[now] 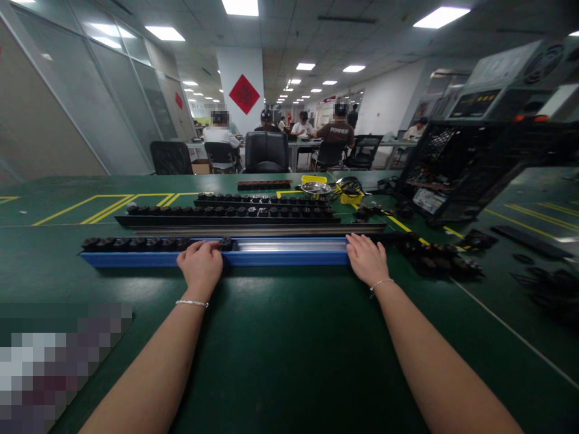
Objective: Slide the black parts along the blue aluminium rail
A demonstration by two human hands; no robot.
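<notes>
A long blue channel [289, 259] lies crosswise on the green table in front of me. Black knob-like parts [122, 243] stand in a row along its left portion; its right portion shows a bare silvery bed. My left hand [201, 262] is closed over the row, its fingers bent into the channel around a black part that they mostly hide. Just right of those fingers sits one more black part [225, 243]. At the channel's right end rests my right hand [367, 259], fingers stretched out and touching the end, with nothing visible in its grasp.
Behind the channel lie a bare metal rail [262, 229] and black strips of similar parts [226, 212]. Loose black parts [441, 256] lie to the right, near an opened computer case [452, 163]. A metal dish [315, 188] and yellow tray [313, 179] stand farther back. People sit beyond.
</notes>
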